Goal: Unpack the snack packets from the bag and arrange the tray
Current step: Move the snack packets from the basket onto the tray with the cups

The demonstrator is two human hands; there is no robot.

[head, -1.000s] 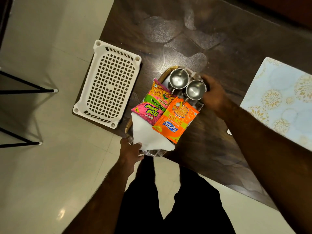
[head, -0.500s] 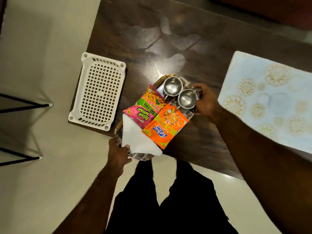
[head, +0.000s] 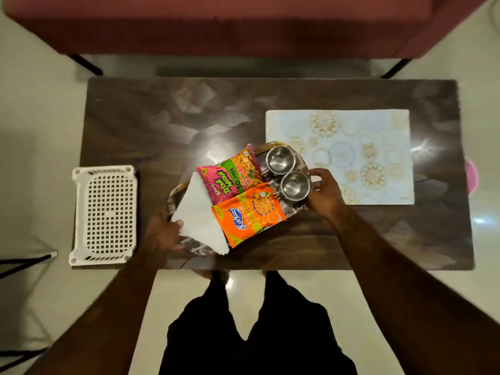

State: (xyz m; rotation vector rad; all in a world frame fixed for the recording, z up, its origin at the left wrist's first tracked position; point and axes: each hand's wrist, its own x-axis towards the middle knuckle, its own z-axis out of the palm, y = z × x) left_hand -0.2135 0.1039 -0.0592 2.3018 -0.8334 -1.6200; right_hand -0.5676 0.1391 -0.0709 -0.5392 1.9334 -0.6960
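Oval tray (head: pixel 272 144): centre of the frame, lying on a diagonal over the near half of the dark surface (head: pixel 162 125). Whether it rests on the surface or is lifted cannot be told.

Contents: the pink-and-green packet (head: pixel 232 175) lies flat at the tray's upper middle. The orange packet (head: pixel 249 209) lies just below, touching it along one long edge. A folded white napkin (head: pixel 200 212) lies to their left, its point passing the tray's lower rim. The upper steel cup (head: pixel 280 160) and lower steel cup (head: pixel 295 186) stand upright, side by side, at the right end.

Left hand (head: pixel 162 231): fingers curled round the tray's lower-left end, thumb on the napkin's corner. Right hand (head: pixel 324 193): fingers wrapped round the tray's right end, just beside the lower steel cup.

Surroundings: a patterned placemat (head: pixel 351 158) lies right of centre, under the tray's upper-right end. A white plastic basket (head: pixel 104 215) sits at the surface's left edge. A red sofa (head: pixel 243 23) runs along the top of the frame.
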